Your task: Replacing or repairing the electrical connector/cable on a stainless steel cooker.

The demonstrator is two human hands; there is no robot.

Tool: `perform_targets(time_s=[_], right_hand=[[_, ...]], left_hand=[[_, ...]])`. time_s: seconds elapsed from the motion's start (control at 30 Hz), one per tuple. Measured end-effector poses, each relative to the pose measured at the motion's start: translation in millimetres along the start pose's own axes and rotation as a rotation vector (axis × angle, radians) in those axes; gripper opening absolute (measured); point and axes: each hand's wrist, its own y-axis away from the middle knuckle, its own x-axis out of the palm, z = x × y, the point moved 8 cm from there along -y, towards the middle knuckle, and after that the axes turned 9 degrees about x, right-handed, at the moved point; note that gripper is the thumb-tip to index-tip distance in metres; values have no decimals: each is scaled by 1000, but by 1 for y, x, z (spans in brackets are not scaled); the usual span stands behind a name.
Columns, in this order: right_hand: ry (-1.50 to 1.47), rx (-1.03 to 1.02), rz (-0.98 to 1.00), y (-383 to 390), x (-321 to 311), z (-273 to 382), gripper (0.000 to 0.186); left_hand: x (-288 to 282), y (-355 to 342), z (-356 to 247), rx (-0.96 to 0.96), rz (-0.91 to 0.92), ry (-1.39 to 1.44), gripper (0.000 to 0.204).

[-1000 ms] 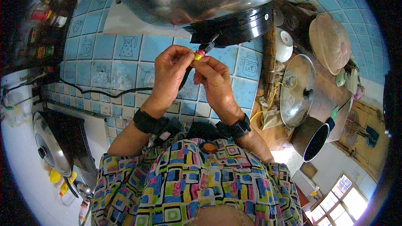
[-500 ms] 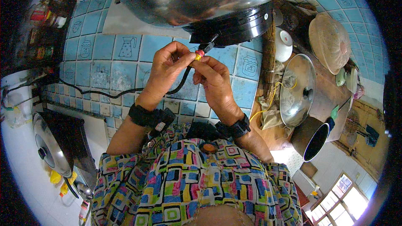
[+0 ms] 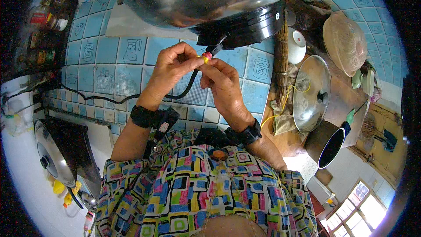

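Note:
Between my fingertips is a small red-and-yellow piece (image 3: 207, 55), too small for me to name its kind. My left hand (image 3: 175, 66) pinches it from the left with thumb and forefinger. The thumb and forefinger of my right hand (image 3: 224, 85) close on it from the right and below. Just beyond it, a black plug (image 3: 215, 48) sits against the black base (image 3: 247, 25) of a large shiny steel pan (image 3: 210, 0). A black cord (image 3: 189, 88) runs behind my hands and off to the left. My fingers partly cover the piece.
The counter has blue patterned tiles (image 3: 105, 83). On the right are a white bowl (image 3: 297, 47), a glass lid (image 3: 311, 92), a woven basket (image 3: 344, 41) and a dark saucepan (image 3: 326, 145). Bottles (image 3: 48, 19) stand far left, above another lidded pan (image 3: 55, 153).
My left hand and wrist have shifted slightly left. More of the red-and-yellow piece shows between my fingertips. My right hand stays nearly in place.

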Motion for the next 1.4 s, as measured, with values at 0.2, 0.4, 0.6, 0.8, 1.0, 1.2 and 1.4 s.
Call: perform_targets(time_s=[0.2,0.4,0.6,0.8,1.0,1.2,1.4], right_hand=[[-2,-14,20,0,-1,0,12],[2,-2,1,-2,-1,-2,11],[-6,-6,5,-1,1,1,11],[-15,-12,0,-2,0,0,11],[-17,-5,14,-1,3,2,11],[-2,22,25,-1,3,-1,11],[2,26,24,-1,4,-2,11]], left_hand=[[3,0,-2,15,78,32,8],[-2,-1,-2,45,142,-4,10],[-3,-3,2,13,184,-4,10],[-4,-5,1,-31,210,-77,9],[-1,-6,-9,-7,108,-118,8],[-1,-3,-6,-2,-99,-99,9],[-2,2,-1,-17,-186,-79,14]])
